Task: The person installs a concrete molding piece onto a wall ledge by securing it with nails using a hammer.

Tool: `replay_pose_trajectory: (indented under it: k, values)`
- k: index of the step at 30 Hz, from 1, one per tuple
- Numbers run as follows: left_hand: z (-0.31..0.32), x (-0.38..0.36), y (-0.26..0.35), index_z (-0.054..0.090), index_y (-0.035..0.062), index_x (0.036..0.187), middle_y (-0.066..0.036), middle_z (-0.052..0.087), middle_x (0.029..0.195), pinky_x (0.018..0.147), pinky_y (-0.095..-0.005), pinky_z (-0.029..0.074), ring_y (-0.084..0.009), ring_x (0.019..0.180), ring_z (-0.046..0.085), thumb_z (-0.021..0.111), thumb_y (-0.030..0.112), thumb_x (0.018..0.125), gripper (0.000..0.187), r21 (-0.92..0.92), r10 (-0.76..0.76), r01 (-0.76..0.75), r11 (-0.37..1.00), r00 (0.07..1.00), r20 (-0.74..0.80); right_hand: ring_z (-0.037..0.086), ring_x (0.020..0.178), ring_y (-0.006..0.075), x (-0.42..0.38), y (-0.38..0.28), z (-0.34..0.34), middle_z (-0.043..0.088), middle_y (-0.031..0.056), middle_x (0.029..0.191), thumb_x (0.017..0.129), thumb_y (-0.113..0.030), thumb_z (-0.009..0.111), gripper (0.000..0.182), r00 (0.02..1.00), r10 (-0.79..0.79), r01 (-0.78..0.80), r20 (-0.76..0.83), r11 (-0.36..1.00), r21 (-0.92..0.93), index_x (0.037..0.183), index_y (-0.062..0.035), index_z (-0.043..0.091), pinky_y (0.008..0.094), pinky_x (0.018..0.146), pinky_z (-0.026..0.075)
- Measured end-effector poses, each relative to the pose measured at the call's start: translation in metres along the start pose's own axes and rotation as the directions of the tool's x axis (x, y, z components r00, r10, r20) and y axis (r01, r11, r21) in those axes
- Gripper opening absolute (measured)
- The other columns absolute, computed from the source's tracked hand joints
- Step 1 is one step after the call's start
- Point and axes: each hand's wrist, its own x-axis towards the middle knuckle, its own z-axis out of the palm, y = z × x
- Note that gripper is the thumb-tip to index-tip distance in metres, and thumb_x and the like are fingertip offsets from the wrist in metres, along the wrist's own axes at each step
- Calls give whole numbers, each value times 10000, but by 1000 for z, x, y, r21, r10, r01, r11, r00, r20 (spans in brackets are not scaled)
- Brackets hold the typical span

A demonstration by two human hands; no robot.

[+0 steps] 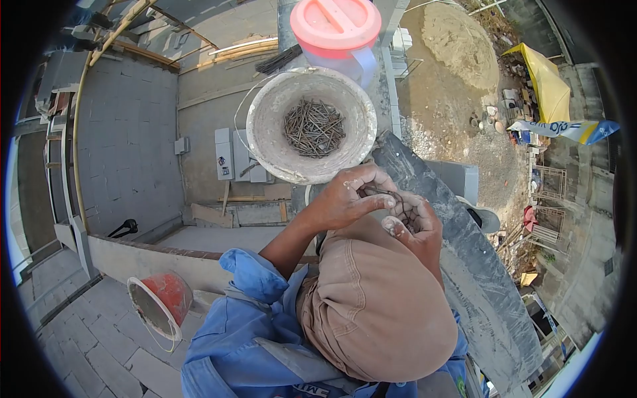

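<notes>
My left hand [358,192] is closed in a pinch, with thin dark nails [379,192] at its fingertips. Right beside it, my right hand [417,224] has its fingers curled around a few more nails [402,211], partly hidden in the palm. Pale dust coats the fingers of both hands. Just beyond them stands a whitish, mortar-stained bucket [265,132] with a wire handle. A heap of loose nails [314,128] lies at its bottom. My bent knee in brown trousers [381,292] is directly under the hands.
Behind the bucket stands a clear jug with a pink lid [335,23], near a bundle of dark wires [279,60]. A dusty dark slab [478,278] runs along my right, above a drop to the ground. A red bucket [174,298] sits on the block floor at left.
</notes>
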Motion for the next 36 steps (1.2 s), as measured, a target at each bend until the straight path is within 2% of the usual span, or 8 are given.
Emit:
replay_pose_trajectory:
  k: [10,19,22,24,28,30,33,36]
  values:
    - [-8,-1,23,669,16,1050,-53,624,1023,767,-280,507,-128,936,606,773,135,848,257,97,101,-95,991,994,-51,555,783,101,10,-19,-3,611,29,902,830,-139,751,411,997,-75,71,30,990,125,1200,-3,637,257,720,481]
    - [-5,-5,19,713,7,1058,-145,698,939,761,-321,514,-216,853,669,699,43,859,203,406,285,-252,879,958,-22,544,729,126,8,-33,-10,588,45,857,800,-96,725,337,997,-62,69,53,986,-152,1128,-43,675,278,663,460]
    - [0,-7,19,710,-2,1089,-125,697,849,672,-297,516,-173,707,651,643,61,902,208,347,215,-184,920,975,-53,578,721,179,12,-23,-8,587,73,857,783,-62,717,299,960,-278,267,-35,945,-191,1079,-37,687,293,662,474]
    - [2,-7,14,711,1,1103,-122,702,834,638,-303,518,-163,652,644,627,55,909,218,376,238,-195,906,969,-72,606,735,238,13,-22,-7,580,105,872,765,-34,718,265,853,-515,426,-79,777,-463,1028,-35,698,323,656,494]
    - [12,-8,14,706,8,1120,-130,705,842,644,-297,518,-169,653,653,629,54,908,230,405,214,-150,902,970,-116,620,705,269,10,-17,-3,571,110,879,738,-22,733,250,817,-563,416,-122,724,-550,987,-40,706,361,611,508]
    - [14,-6,10,711,77,1108,-159,722,948,698,-366,549,-301,783,706,654,68,874,241,566,232,-126,815,965,-120,614,647,266,9,-6,-1,562,105,865,724,-28,741,251,826,-555,378,-95,672,-636,972,-46,710,372,549,500]
    - [20,-1,-5,692,19,1093,-157,704,849,635,-347,541,-213,675,694,629,65,906,203,705,407,-211,677,906,-120,607,606,265,6,-12,2,559,96,840,720,-32,746,235,829,-555,386,-64,652,-653,952,-48,713,369,518,494]
    - [32,0,-3,675,15,1089,-158,712,867,629,-352,550,-204,688,703,609,89,933,185,702,351,-109,704,912,-211,607,608,254,4,-8,0,560,96,845,738,-41,744,211,804,-592,416,-44,615,-670,946,-44,711,356,516,495]
